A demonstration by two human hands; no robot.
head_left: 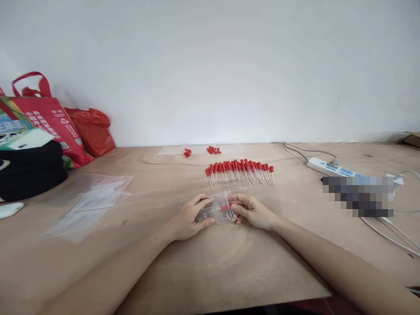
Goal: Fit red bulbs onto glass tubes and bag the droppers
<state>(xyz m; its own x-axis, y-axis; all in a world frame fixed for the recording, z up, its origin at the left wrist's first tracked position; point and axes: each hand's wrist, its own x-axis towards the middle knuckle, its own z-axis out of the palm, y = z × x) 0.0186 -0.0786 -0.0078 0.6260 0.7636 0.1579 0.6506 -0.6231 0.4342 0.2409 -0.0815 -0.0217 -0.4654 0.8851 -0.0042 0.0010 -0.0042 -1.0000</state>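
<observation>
A small clear zip bag (216,215) is held just above the table between my two hands. My left hand (193,218) grips its left end, thumb in front and fingers behind. At the bag's right end, my right hand (247,211) pinches the edge near the zip strip. A red rubber bulb (225,207) of a dropper shows at the right fingertips; whether it lies wholly inside the bag I cannot tell. Just beyond my hands, many droppers (241,171) with red bulbs and clear tubes lie side by side in a row.
Loose red bulbs (214,150) lie on clear bags near the wall, with another small pile (187,152) beside them. Flat plastic bags (95,203) are at left, near a red shopping bag (49,116) and black cloth (33,168). A power strip (334,168) with cables stands right.
</observation>
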